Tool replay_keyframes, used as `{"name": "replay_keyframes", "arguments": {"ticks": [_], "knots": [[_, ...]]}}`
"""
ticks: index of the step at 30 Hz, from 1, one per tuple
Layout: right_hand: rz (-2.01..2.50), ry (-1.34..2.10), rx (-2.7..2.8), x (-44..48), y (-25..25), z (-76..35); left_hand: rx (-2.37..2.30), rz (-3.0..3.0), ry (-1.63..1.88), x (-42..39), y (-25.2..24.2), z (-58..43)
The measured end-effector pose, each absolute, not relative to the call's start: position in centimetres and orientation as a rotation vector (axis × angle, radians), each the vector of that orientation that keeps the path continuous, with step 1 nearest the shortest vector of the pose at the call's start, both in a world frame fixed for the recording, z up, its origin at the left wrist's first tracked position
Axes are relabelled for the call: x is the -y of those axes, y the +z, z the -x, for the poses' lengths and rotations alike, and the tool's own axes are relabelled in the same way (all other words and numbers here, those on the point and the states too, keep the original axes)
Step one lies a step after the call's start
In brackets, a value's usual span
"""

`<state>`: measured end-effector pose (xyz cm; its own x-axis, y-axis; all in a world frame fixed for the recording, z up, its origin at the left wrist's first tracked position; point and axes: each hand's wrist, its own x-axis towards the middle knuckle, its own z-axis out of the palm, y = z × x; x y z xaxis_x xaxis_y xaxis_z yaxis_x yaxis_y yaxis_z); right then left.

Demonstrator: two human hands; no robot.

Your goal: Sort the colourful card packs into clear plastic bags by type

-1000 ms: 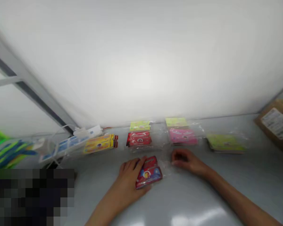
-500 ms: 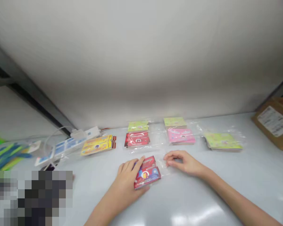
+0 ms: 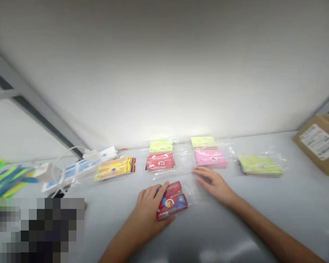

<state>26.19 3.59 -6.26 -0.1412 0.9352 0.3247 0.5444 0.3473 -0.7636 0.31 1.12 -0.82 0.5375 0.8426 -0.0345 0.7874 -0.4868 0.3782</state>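
Observation:
My left hand point(image 3: 148, 206) rests on the grey table and grips the left side of a red and blue card pack point(image 3: 173, 200) in clear wrap. My right hand point(image 3: 212, 182) lies just right of it with fingers stretched out flat on the clear plastic, its fingertips near the pink card pack point(image 3: 210, 157). Behind are a red pack point(image 3: 160, 162) and two light green packs point(image 3: 161, 146), one of them further right point(image 3: 203, 141).
A yellow card stack point(image 3: 115, 168) and a white power strip point(image 3: 79, 166) with cable lie at the left. Another green pack point(image 3: 259, 165) sits at the right, a cardboard box point(image 3: 319, 142) at the far right. White wall behind the table point(image 3: 290, 204).
My right hand has opened out from a loose curl and slid forward toward the pink pack. My left hand stays on the red and blue pack.

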Motion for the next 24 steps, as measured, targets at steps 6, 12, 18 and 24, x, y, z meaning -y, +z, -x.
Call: {"name": "replay_keyframes", "arguments": {"ticks": [6, 12, 18, 24], "knots": [[1.295, 0.523, 2.015, -3.7, -6.7, -26.3, -1.341, -2.435, 0.208, -1.1, -0.8, -0.4], [1.305, 0.461, 2.183, -3.3, -6.2, -26.5, -1.344, -2.443, 0.198, -1.2, -0.8, -0.5], [1.300, 0.508, 2.225, -3.0, -5.7, -26.3, -1.347, -2.450, 0.204, -1.2, -0.9, -0.4], [1.247, 0.582, 2.081, -3.4, -6.5, -26.7, -1.347, -2.455, 0.203, -1.1, -0.9, -0.3]]}}
